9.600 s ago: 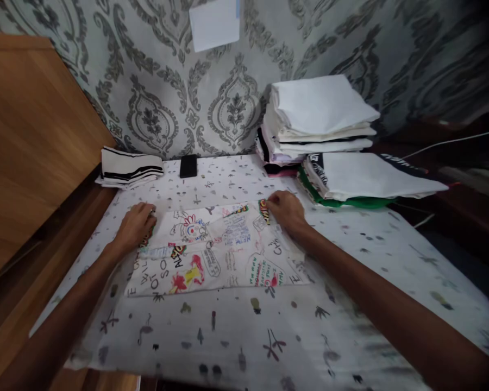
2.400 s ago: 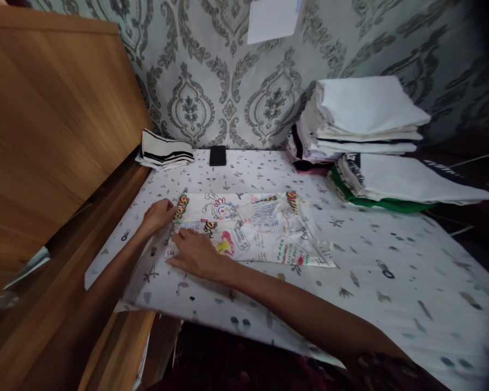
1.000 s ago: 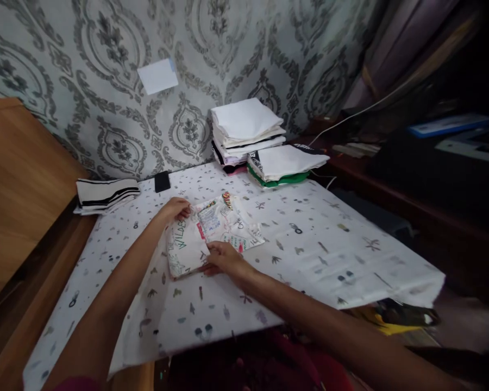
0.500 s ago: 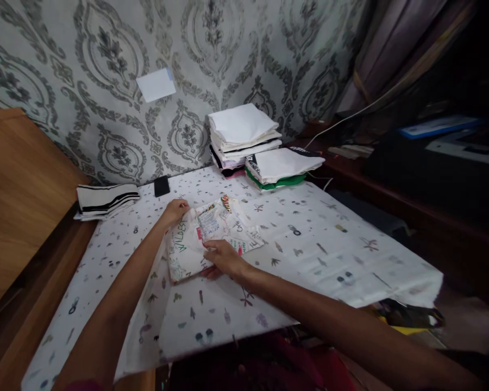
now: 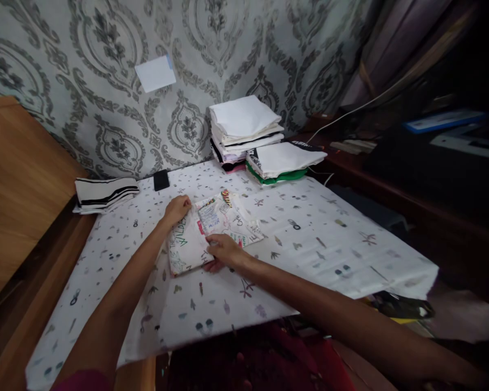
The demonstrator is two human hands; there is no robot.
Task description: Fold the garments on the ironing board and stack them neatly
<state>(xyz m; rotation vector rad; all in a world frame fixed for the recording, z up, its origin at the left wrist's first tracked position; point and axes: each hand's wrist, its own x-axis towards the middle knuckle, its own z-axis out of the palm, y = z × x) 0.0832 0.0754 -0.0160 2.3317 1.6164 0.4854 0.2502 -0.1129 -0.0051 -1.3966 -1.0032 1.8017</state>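
R hand (image 5: 223,251) pinches near edge of part-folded white fabric w/ multicolour scribbles (image 5: 212,227); L hand (image 5: 178,208) pinches far edge. Fabric's btwn them, long axis approx. L-to-R, on white printed tablecloth (image 5: 309,233).

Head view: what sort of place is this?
Most likely a room in a home, though I can't tell which room. The ornate patterned wallpaper, the tall stack of folded fabric and the printed cover spread beneath it all suggest that.
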